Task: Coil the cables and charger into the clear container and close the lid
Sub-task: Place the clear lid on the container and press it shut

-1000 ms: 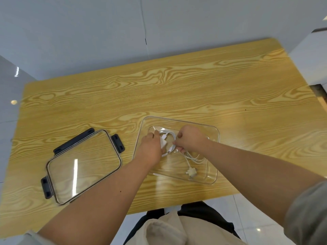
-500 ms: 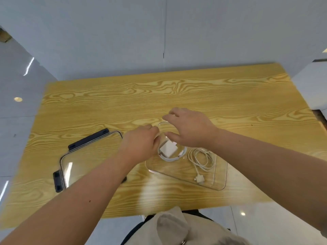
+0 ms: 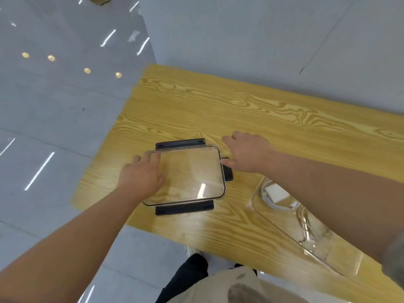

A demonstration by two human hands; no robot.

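The clear lid point(image 3: 192, 171) with black clips lies flat on the wooden table point(image 3: 218, 110), near its left edge. My left hand point(image 3: 140, 178) grips the lid's left end, thumb on top. At the lid's right end, my right hand point(image 3: 247, 154) is spread, its thumb touching the black side clip. The clear container point(image 3: 273, 224) stands uncovered to the right, partly hidden by my right forearm. Inside it lie the white charger point(image 3: 276, 193) and coiled white cables point(image 3: 306, 226).
The table's left edge and near corner lie close to the lid, with glossy grey floor point(image 3: 54, 149) beyond. A grey wall runs behind the table. My legs and a shoe show below the near edge.
Both hands left the container and moved left to the lid. My head turned left, so the container now sits at the right of the view.
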